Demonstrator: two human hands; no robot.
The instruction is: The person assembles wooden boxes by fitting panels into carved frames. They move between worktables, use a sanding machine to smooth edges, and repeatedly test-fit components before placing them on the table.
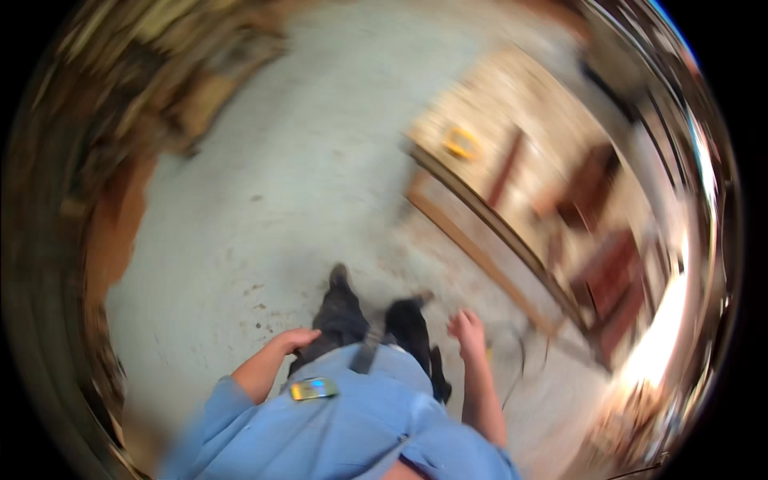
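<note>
My left hand (pixel 298 339) hangs by my left thigh, over the dark trousers (pixel 340 316). Its fingers point inward, loosely stretched, and hold nothing that I can see. On the other side my right hand (pixel 466 330) is held out from my right leg, nearest to the workbench (pixel 464 104). Its fingers are slightly bent and apart, with no object showing in them. Motion blur softens both hands. A yellow ring-shaped item (pixel 462 143) lies on the bench top, beside a thin dark-red strip (pixel 506 168).
Dark-red wooden-looking pieces (pixel 590 188) stand on the bench, with another red block (pixel 612 272) at its near end. A wooden rail (pixel 480 254) runs below the bench top. Stacked timber-like material (pixel 204 88) lines the left. A thin cord (pixel 522 356) lies on the pale floor (pixel 240 200).
</note>
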